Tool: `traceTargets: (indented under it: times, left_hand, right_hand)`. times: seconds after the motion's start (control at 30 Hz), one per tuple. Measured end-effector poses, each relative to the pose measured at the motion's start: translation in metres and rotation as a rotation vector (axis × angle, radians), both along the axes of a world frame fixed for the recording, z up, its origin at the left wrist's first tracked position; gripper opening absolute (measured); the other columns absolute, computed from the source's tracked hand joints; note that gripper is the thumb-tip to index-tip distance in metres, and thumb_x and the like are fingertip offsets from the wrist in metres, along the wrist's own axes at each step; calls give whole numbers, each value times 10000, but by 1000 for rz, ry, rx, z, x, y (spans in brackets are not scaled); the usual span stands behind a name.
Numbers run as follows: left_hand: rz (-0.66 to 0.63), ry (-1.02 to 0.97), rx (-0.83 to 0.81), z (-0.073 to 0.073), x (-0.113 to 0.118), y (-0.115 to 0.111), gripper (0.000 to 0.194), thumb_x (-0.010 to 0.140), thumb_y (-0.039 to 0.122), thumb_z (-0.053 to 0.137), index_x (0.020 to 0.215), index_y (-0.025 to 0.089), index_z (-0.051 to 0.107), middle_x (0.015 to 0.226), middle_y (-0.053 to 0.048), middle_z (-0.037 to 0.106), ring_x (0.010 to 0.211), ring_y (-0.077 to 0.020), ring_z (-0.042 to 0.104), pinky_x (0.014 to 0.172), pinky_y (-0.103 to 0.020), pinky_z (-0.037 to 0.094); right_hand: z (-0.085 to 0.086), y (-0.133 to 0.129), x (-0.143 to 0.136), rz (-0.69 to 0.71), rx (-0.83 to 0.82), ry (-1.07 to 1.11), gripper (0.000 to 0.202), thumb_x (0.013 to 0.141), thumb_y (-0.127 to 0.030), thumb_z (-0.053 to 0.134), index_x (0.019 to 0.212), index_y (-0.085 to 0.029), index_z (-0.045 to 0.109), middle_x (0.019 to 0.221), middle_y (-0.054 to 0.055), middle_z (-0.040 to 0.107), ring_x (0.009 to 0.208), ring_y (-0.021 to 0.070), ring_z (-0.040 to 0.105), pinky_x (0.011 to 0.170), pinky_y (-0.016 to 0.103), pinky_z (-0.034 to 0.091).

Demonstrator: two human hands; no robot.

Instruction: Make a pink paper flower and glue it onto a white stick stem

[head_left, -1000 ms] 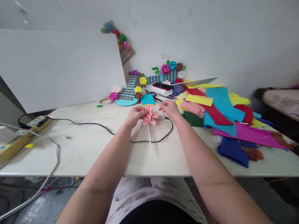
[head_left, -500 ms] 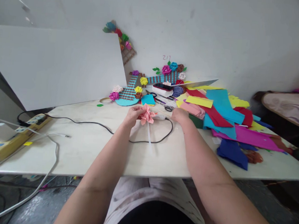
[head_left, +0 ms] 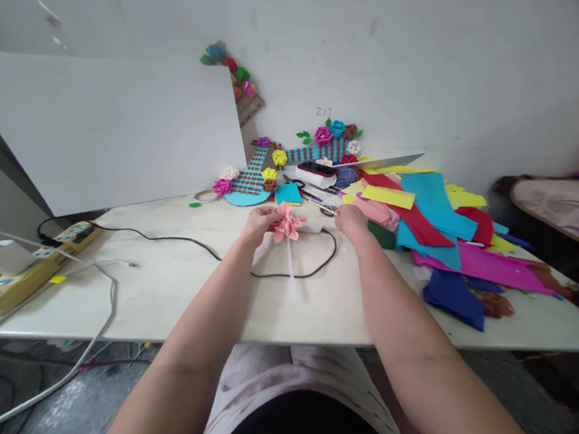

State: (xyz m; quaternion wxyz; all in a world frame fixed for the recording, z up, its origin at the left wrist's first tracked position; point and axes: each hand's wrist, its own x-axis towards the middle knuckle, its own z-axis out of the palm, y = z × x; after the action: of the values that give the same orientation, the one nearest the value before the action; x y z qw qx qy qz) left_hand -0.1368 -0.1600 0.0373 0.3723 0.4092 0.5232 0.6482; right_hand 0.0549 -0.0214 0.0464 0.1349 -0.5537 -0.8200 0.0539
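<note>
A salmon-pink paper flower (head_left: 285, 223) with spread petals is pinched in my left hand (head_left: 259, 224). Just right of it, a white glue gun (head_left: 312, 228) lies partly hidden behind the petals, its black cord curving over the table. A translucent glue stick (head_left: 291, 267) points from below the flower towards me. My right hand (head_left: 350, 221) is closed around a thin pale stick (head_left: 322, 207), whose free end points left above the glue gun. Scissors (head_left: 326, 212) lie beside that hand, partly covered.
Coloured crepe paper (head_left: 435, 208) is heaped on the right. Guitar-shaped crafts (head_left: 249, 184) with paper flowers stand at the back, near a phone (head_left: 317, 169) on a white box. A yellow power strip (head_left: 29, 267) and cables lie left, before a white board (head_left: 116, 130).
The thin stick in my right hand has tilted and risen slightly at its free end. My left hand keeps the flower in nearly the same place.
</note>
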Motion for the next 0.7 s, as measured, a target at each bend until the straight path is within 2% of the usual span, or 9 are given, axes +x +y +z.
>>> traceTargets:
  times: [0.07,0.13,0.27,0.37,0.5,0.7]
  left_hand:
    - [6,9,-5,-1,-1,1,339,484,381,779,619,128,597,542,-9,590,476,-104,533,482,-220,410]
    - [13,23,-11,-2,-2,2,333,486,381,776,611,128,598,535,-8,587,473,-107,535,482,-224,414]
    - [-13,51,-24,-3,-2,2,305,505,370,762,625,126,623,536,-16,598,472,-116,546,489,-232,425]
    - [-29,63,-34,-3,-3,2,298,516,365,756,646,124,638,548,-26,614,482,-129,564,496,-240,439]
    - [-47,81,-33,-3,-2,1,284,525,348,743,665,123,639,556,-22,620,483,-130,576,503,-243,457]
    - [-78,104,-37,-2,-2,1,291,526,335,736,691,117,634,571,-33,638,487,-144,595,515,-257,480]
  right_hand:
    - [2,-1,0,-34,29,117,298,865,-280,482,1000,-182,729,1043,132,705,975,235,640,780,296,469]
    - [3,-1,-2,-1,31,241,335,882,-356,457,926,-180,738,902,99,716,875,207,633,720,275,449]
    - [-1,-1,-11,225,-68,562,399,848,-454,479,873,-139,723,584,22,595,597,141,521,571,247,377]
    - [-4,-5,-19,369,-180,732,382,796,-460,516,812,-127,703,550,-12,534,505,100,425,529,238,342]
    - [-2,-18,-25,485,-242,768,397,752,-497,553,750,-123,684,571,-20,524,510,83,389,534,235,329]
    - [9,-34,-26,571,-267,735,455,776,-527,516,864,-123,705,520,-52,422,533,95,374,539,237,305]
